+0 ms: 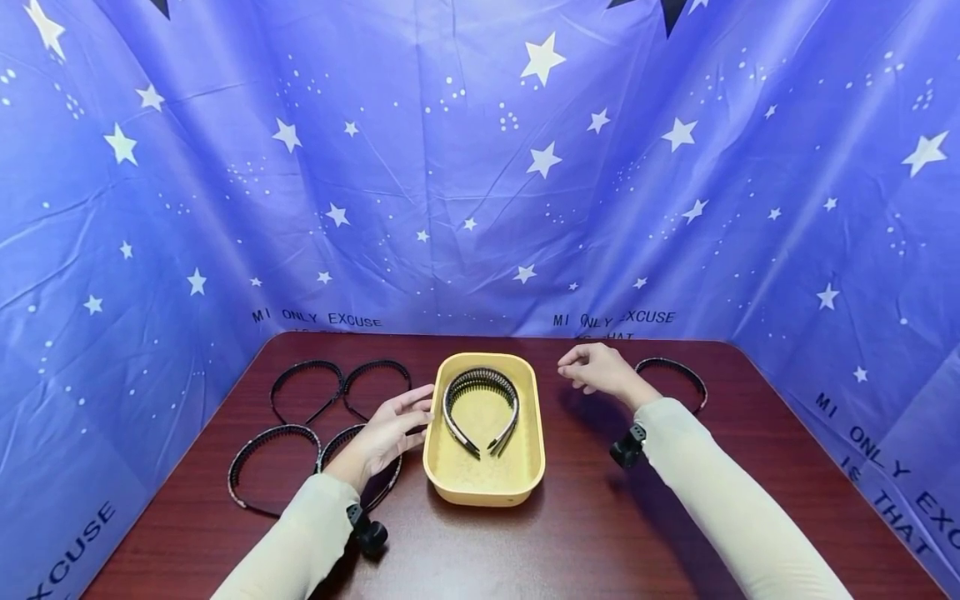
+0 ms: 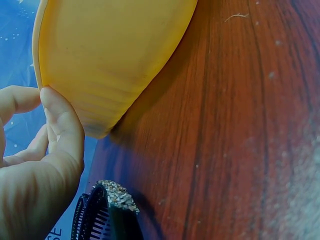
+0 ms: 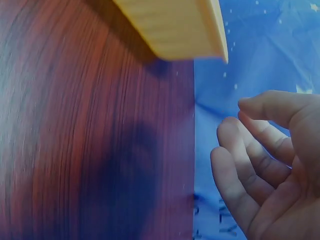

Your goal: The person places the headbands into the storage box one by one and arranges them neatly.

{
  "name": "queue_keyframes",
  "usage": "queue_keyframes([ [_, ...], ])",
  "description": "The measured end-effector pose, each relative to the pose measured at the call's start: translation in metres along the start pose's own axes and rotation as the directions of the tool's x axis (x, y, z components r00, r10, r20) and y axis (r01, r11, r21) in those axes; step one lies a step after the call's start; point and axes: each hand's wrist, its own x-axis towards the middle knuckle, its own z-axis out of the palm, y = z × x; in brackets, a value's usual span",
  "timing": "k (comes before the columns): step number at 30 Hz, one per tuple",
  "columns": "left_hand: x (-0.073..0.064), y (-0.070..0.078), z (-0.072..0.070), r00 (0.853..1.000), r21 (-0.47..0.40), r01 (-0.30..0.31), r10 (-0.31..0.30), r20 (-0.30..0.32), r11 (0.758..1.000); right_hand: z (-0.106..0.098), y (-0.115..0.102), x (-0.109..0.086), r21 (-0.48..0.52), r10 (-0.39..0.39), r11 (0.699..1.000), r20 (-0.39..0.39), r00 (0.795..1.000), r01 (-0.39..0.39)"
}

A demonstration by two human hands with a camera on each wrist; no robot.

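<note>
My left hand [image 1: 386, 437] is at the left side of a yellow plastic basin [image 1: 483, 497], its extended fingertips at the rim. The left wrist view shows the thumb [image 2: 62, 120] close against the basin's outer wall. Inside the basin lie black toothed headbands [image 1: 482, 379], nested together, their ends toward me. My right hand [image 1: 600, 369] hovers right of the basin, fingers loosely bent and holding nothing. Behind its wrist, a single headband [image 1: 678, 364] rests on the table.
Several headbands [image 1: 273, 431] lie on the table left of the basin, one partly hidden under my left hand. A glittery headband [image 2: 117, 195] shows beside that hand in the left wrist view. A blue star-patterned cloth [image 1: 465, 167] surrounds the dark red table [image 1: 585, 533].
</note>
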Motion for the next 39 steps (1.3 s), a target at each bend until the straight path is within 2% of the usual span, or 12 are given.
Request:
queue_keyframes([
  [7, 0.0, 0.0, 0.0, 1.0, -0.007, -0.004, 0.004, 0.005, 1.0, -0.021, 0.023, -0.005, -0.043, 0.034, 0.998, -0.045, 0.998, -0.036],
  [11, 0.0, 0.0, 0.0, 1.0, -0.011, -0.004, 0.004, 0.003, 1.0, -0.034, 0.037, -0.01, -0.033, 0.054, 0.998, -0.068, 0.996, -0.056],
  [20, -0.001, 0.001, 0.001, 1.0, -0.016, 0.0, 0.0, 0.004, 1.0, -0.057, 0.061, -0.02, -0.063, 0.047, 0.996, -0.159, 0.986, -0.058],
  [27, 0.0, 0.001, 0.0, 1.0, -0.012, 0.003, -0.003, 0.007, 1.0, -0.072, 0.079, -0.025, -0.039, 0.077, 0.995, -0.207, 0.975, -0.087],
  [31, 0.0, 0.0, 0.0, 1.0, -0.01, 0.0, 0.0, 0.004, 1.0, -0.077, 0.088, -0.026, -0.04, 0.092, 0.994, -0.249, 0.964, -0.105],
  [39, 0.0, -0.001, -0.001, 1.0, -0.007, -0.006, 0.006, 0.01, 1.0, -0.089, 0.102, -0.033, -0.053, 0.149, 0.983, -0.346, 0.926, -0.178],
])
